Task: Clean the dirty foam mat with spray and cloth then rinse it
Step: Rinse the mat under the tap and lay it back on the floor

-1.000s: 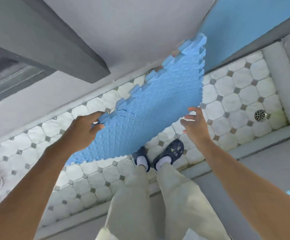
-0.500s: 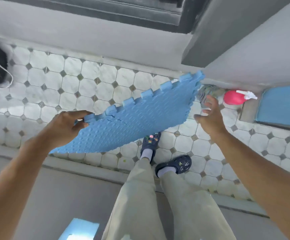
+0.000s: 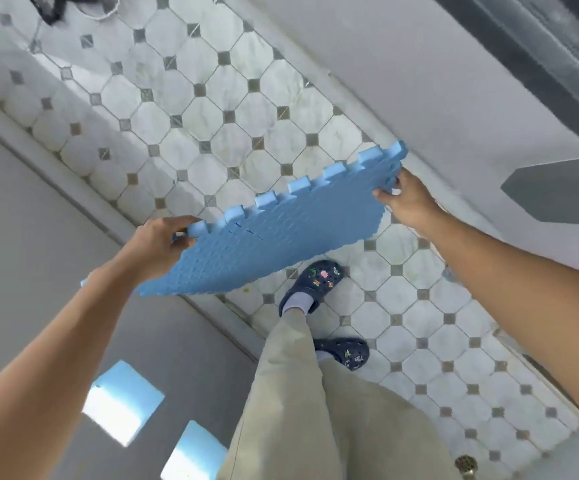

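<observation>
A light blue foam mat (image 3: 281, 237) with puzzle-tooth edges and a bumpy surface hangs nearly flat in the air above the tiled floor. My left hand (image 3: 158, 242) grips its near left edge, thumb on top. My right hand (image 3: 404, 199) pinches the far right corner. The mat tilts up toward the right. No spray bottle or cloth shows in this view.
The floor (image 3: 184, 133) is white octagon tile with small grey squares, bounded by a raised kerb (image 3: 73, 188). My two dark clogs (image 3: 315, 282) stand under the mat. A drain (image 3: 466, 464) sits at the bottom right. A dark bundle (image 3: 63, 5) lies at the top left.
The view has swung round as I turn with the mat. The pink spray bottle and cloth seen by the wall have left the view. Both hands keep their hold.
</observation>
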